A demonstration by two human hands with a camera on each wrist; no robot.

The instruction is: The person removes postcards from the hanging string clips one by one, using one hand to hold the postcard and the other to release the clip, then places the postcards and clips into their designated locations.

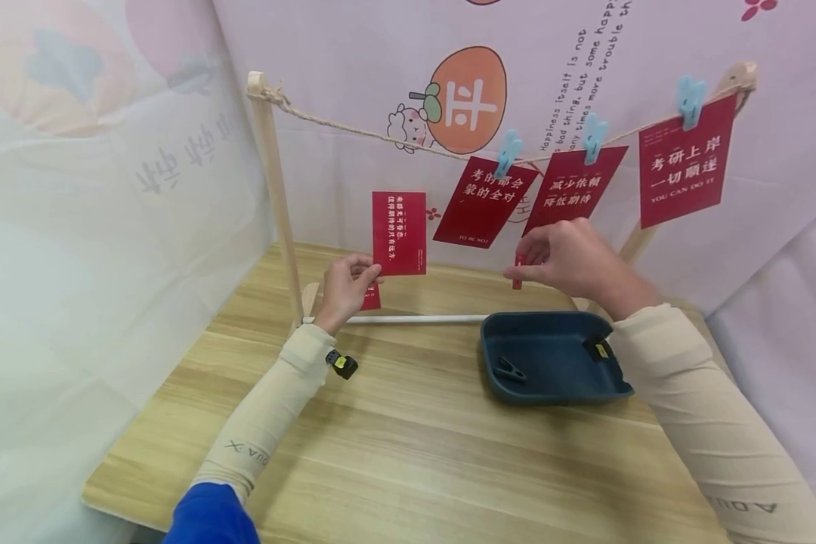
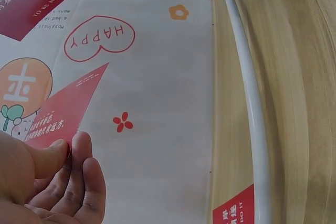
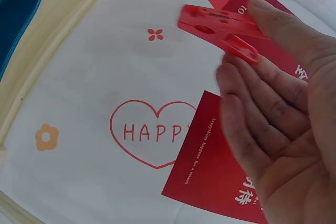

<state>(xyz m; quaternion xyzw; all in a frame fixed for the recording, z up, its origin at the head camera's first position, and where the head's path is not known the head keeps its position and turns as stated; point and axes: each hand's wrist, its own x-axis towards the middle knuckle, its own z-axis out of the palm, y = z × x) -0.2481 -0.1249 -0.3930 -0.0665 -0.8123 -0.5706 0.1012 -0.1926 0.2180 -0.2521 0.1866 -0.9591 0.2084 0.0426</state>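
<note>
The person's left hand [image 1: 345, 289] pinches a smooth, stiff rectangular card [image 1: 400, 234], red with white lettering, upright below the left half of a rough, fibrous twine [image 1: 374, 136]. The right hand [image 1: 574, 257] grips a glossy red plastic clip [image 1: 517, 273] between thumb and fingers, just in front of the hanging cards and apart from the twine. That cord sags between two pale, round-ended wooden posts, the left one [image 1: 275, 174] and the right one [image 1: 639, 242]. I count three red cards hanging along it, left [image 1: 484, 202], middle [image 1: 574, 185] and right [image 1: 687, 162], each under one light blue clip, three such clips in all. One more red card [image 1: 371, 298] shows below the left hand, partly hidden by it, near a smooth white rod [image 1: 421, 319]. On the wood-grained table [image 1: 381, 453] sits one dark blue tray [image 1: 551, 397] with rounded corners, holding one dark green clip-shaped piece [image 1: 510, 370]. Soft cream sleeves cover both forearms.
</note>
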